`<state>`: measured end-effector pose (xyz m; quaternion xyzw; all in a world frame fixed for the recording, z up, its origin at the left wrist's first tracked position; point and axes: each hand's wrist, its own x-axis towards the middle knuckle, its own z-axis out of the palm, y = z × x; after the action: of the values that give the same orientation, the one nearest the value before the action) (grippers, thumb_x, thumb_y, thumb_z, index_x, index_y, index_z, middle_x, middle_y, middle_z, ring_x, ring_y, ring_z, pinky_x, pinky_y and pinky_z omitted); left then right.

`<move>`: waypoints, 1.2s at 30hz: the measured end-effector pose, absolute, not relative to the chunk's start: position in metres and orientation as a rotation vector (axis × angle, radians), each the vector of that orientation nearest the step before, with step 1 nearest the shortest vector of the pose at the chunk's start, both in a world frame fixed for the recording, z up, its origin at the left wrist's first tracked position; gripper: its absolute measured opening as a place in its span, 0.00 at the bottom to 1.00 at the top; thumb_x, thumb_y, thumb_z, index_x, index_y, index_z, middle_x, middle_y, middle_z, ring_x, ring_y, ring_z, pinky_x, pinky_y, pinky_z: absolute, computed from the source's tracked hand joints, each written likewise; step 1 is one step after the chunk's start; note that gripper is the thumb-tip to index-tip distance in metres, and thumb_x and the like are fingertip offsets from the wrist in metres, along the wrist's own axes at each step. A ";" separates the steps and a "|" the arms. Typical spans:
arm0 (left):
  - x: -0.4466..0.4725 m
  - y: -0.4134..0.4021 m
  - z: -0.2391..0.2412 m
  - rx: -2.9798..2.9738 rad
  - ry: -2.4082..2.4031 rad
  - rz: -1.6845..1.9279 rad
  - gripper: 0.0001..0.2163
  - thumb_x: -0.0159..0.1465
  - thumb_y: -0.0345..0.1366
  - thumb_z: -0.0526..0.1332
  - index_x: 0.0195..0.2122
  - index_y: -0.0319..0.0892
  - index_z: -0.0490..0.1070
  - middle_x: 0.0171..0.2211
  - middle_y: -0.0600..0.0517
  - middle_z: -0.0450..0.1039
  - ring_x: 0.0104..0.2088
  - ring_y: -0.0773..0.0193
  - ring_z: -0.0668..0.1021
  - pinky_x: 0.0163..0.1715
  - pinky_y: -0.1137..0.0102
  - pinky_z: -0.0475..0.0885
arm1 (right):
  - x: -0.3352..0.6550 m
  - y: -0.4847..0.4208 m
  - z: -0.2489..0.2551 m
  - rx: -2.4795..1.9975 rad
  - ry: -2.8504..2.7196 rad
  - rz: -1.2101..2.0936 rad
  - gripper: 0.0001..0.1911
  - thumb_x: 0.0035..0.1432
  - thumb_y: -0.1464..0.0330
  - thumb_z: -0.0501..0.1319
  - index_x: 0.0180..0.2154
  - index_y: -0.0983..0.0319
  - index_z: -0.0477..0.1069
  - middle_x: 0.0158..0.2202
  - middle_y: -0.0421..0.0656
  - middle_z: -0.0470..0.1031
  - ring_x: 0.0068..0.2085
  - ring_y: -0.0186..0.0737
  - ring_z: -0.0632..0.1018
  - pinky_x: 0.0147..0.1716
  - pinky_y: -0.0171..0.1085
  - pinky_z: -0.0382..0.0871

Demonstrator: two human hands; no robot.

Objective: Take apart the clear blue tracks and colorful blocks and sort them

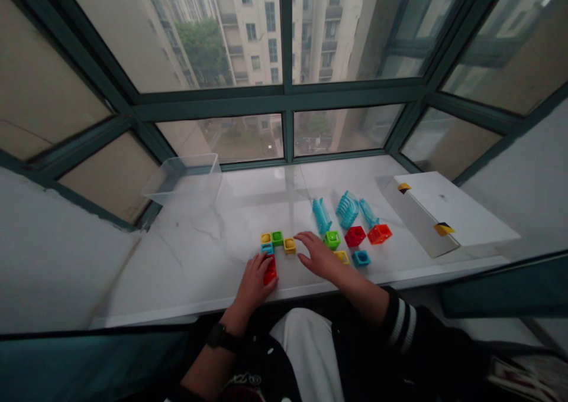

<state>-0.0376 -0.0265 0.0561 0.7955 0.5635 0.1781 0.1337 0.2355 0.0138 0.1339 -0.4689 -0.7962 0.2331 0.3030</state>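
Note:
My left hand [254,282] rests on the white marble sill with its fingers curled round a red block [270,272]. Just beyond it sits a joined cluster of small blocks: yellow [265,237], green [277,237], blue [267,248] and another yellow [290,245]. My right hand [316,253] lies flat with fingers spread, empty, between that yellow block and a green cube [332,239]. A yellow block [342,256] and a blue one [361,258] lie by its wrist side. Two red cubes [355,236] [379,233] stand to the right.
Three blue ribbed track pieces [347,209] lie behind the cubes. A white box [437,213] with yellow tabs lies at the right of the sill. A clear plastic bin [186,180] stands at the back left. Windows close off the far side.

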 end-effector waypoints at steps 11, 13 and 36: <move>-0.054 -0.029 0.057 2.378 1.436 0.466 0.29 0.62 0.39 0.67 0.65 0.46 0.69 0.72 0.43 0.61 0.72 0.43 0.62 0.71 0.42 0.58 | 0.193 0.022 0.076 -1.633 -2.308 0.665 0.28 0.63 0.78 0.59 0.64 0.64 0.65 0.61 0.57 0.72 0.60 0.55 0.73 0.61 0.50 0.67; -0.058 -0.029 0.055 2.386 1.398 0.429 0.30 0.63 0.39 0.67 0.67 0.47 0.67 0.73 0.44 0.59 0.73 0.43 0.60 0.71 0.41 0.57 | 0.196 0.022 0.075 -1.664 -2.330 0.654 0.27 0.65 0.79 0.56 0.63 0.62 0.66 0.60 0.55 0.73 0.58 0.51 0.75 0.60 0.47 0.67; -0.022 -0.031 0.083 2.251 1.558 0.619 0.30 0.64 0.43 0.68 0.66 0.47 0.65 0.70 0.41 0.63 0.71 0.41 0.64 0.71 0.37 0.53 | 0.224 -0.004 0.113 -1.076 -1.623 1.157 0.23 0.63 0.63 0.67 0.57 0.57 0.67 0.55 0.48 0.74 0.56 0.46 0.79 0.58 0.50 0.76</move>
<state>-0.0224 -0.0309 0.0831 0.7907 0.5474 0.2176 0.1668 0.2237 -0.0039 0.1132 -0.4303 -0.6487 0.4627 0.4243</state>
